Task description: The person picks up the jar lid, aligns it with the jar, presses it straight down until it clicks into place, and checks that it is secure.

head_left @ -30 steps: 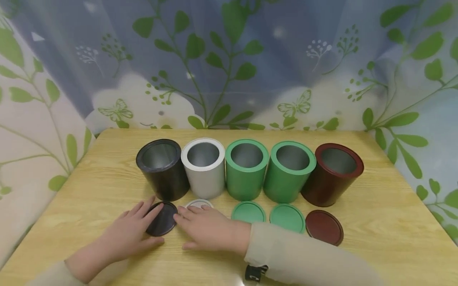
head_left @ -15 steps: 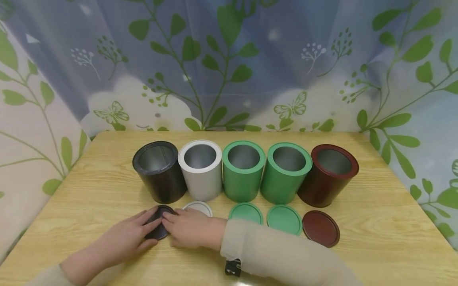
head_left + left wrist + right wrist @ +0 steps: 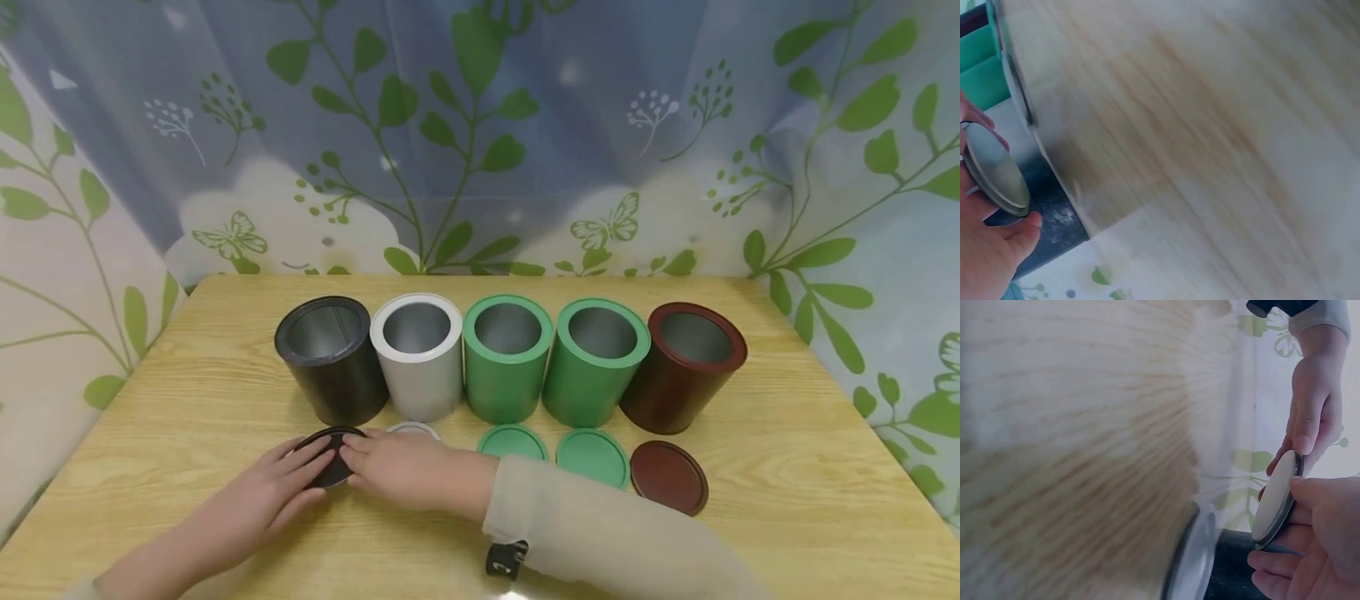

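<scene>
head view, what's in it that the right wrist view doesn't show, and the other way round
Only the head view shows the two green cylindrical cans, the dark red cylindrical can, two round green lids and a round dark red lid.
Only the right wrist view shows the pale underside of the round black lid.
Both show the left hand and right hand holding that lid, plus the wood-grain tabletop.
</scene>
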Demonstrator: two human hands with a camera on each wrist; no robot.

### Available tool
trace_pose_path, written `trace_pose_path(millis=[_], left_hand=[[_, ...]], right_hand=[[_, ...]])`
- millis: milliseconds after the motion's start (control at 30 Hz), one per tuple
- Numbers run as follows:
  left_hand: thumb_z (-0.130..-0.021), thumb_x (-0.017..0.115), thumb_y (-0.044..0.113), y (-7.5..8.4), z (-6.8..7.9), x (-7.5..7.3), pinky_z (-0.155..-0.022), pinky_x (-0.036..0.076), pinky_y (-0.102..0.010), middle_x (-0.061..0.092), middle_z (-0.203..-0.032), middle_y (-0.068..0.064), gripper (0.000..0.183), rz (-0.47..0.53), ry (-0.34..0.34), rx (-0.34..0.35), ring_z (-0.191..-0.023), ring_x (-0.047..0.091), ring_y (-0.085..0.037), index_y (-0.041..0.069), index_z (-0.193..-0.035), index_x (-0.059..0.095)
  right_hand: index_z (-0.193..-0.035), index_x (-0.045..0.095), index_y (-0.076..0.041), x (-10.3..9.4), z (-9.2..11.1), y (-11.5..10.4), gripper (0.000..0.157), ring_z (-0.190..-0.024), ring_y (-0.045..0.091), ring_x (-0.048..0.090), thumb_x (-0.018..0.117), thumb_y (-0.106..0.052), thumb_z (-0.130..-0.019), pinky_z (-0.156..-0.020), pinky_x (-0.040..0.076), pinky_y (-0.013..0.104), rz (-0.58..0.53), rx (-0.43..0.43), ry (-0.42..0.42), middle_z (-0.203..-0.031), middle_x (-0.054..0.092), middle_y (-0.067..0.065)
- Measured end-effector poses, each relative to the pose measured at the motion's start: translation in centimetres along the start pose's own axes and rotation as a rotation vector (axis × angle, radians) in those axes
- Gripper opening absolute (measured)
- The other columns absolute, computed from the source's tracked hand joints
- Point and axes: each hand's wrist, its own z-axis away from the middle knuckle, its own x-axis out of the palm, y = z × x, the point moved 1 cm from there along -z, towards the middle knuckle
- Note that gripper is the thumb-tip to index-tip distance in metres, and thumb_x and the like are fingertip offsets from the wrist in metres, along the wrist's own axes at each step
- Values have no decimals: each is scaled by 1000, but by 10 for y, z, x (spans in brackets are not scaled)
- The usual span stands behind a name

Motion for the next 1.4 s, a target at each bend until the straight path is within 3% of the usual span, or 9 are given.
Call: trace_pose_path(millis=[133,233,467,667,1100,1400], left_hand=[[-88,65,22,5,0,-7,-107,25,-21,51,-135,-8,42,40,91,19,-121,45,-37,8,-127,58],[-87,67,20,8,0,-14,-104,11,-8,51,-134,-8,43,79,160,47,-122,44,-35,8,-127,59],[-88,65,23,12,-4,-37,-107,16,-14,50,-136,-8,44,119,294,148,-135,29,-17,9,-128,57],[-92,58,31,15,-12,-52,-108,18,-16,50,-136,-8,43,123,339,187,-135,30,-19,8,-129,57],[-98,43,40,11,-28,-70,-109,20,-21,49,-136,-9,47,92,368,227,-132,34,-28,6,-129,57],[-96,53,30,3,-36,-69,-109,18,-20,50,-135,-11,41,80,344,204,-131,35,-30,5,-129,56]], right_hand=[[-141,43,-14,-8,9,2,45,-130,16,39,34,-36,-102,-103,34,24,-37,20,60,-144,40,-1],[-139,45,-13,-18,17,3,45,-129,16,39,35,-35,-102,-102,35,24,-45,18,114,-143,41,0],[-133,53,-11,-46,35,1,41,-124,17,46,41,-34,-101,-98,39,23,44,4,302,-136,50,3],[-126,59,-12,-59,41,5,38,-119,16,51,48,-35,-98,-92,44,23,88,16,435,-130,55,2],[-125,58,-10,-78,37,17,38,-121,18,50,47,-35,-98,-94,43,25,124,26,456,-130,55,3],[-130,55,-11,-80,31,26,40,-124,18,47,45,-34,-99,-97,40,23,132,28,384,-134,52,3]])
